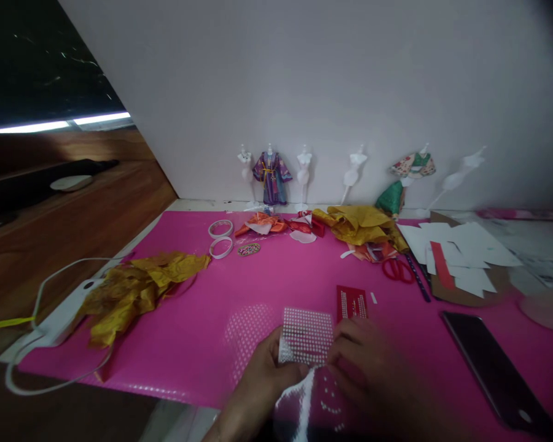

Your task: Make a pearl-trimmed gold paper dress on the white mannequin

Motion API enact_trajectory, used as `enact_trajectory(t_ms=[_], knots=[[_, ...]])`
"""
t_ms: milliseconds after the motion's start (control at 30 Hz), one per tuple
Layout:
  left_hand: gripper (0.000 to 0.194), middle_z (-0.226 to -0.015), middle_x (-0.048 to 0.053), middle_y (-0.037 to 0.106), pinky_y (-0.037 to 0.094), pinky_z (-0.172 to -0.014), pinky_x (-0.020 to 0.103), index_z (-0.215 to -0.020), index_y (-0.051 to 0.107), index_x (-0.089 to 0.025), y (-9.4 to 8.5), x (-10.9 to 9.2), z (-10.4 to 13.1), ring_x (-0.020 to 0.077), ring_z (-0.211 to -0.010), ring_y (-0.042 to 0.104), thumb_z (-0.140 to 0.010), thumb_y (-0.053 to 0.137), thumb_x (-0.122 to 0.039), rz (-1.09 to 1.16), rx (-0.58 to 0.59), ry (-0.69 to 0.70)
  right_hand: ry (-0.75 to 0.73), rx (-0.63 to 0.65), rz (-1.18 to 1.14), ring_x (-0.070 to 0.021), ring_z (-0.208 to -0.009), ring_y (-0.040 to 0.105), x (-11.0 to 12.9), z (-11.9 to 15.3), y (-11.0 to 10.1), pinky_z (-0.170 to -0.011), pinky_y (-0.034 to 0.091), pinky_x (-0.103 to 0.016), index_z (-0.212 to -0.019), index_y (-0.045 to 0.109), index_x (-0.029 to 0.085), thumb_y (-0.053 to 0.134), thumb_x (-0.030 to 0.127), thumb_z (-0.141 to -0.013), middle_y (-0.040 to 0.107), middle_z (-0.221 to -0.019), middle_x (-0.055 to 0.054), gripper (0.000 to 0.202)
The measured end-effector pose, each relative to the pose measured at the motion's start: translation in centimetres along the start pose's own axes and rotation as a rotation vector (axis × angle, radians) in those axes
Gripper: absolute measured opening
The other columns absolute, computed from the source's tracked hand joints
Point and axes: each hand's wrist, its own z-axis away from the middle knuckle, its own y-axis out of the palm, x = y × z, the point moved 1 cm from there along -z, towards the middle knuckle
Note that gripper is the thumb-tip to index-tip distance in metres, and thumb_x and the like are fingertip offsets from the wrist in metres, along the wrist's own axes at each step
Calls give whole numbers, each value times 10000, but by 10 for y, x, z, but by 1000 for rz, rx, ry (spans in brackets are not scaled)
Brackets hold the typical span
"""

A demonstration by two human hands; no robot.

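A clear sheet with rows of small pearly dots (306, 331) is pinched at its left edge between the thumb and fingers of my left hand (271, 374). My right hand (362, 356) is at the lower right edge of the sheet, its fingers bent together and blurred; what they hold is too small to make out. Below the hands lies a clear film (299, 408) with a few scattered dots. Just behind my right hand is a red card (350, 301) with rows of small dots, and a small white strip (373, 298) lies beside it.
A black phone (488, 362) lies at right, red scissors (397, 270) and white papers (461, 245) farther back. Yellow crumpled fabric (142, 285) is beside a power strip (64, 313) at left. Tape rolls (220, 238) and small mannequins, one in a purple robe (271, 178), stand behind.
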Motion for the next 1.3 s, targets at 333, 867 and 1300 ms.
enact_trajectory(t_ms=[333, 867, 1300], knots=[[367, -963, 72, 741, 509, -746, 304, -1134, 649, -189, 4, 16, -1, 172, -728, 669, -775, 716, -163, 130, -122, -19, 77, 87, 134, -200, -713, 523, -8, 3, 5, -667, 359, -353, -774, 559, 205, 420, 143, -927, 605, -785, -35, 216], [359, -1173, 134, 669, 539, -867, 411, -1242, 528, -183, 11, 39, -10, 279, -1009, 695, -898, 604, -255, 381, -38, -35, 465, 151, 54, -173, -620, 564, 1, 2, 15, -566, 279, -283, -714, 551, 215, 462, 186, -899, 622, -670, 1, 206], [599, -1239, 79, 637, 419, -1067, 473, -1224, 573, -246, 20, 35, -8, 315, -1242, 558, -698, 742, -16, 366, 50, 94, 574, 224, 101, -148, -585, 553, 12, -13, 5, -544, 251, -267, -702, 600, 197, 490, 194, -858, 642, -650, 3, 191]])
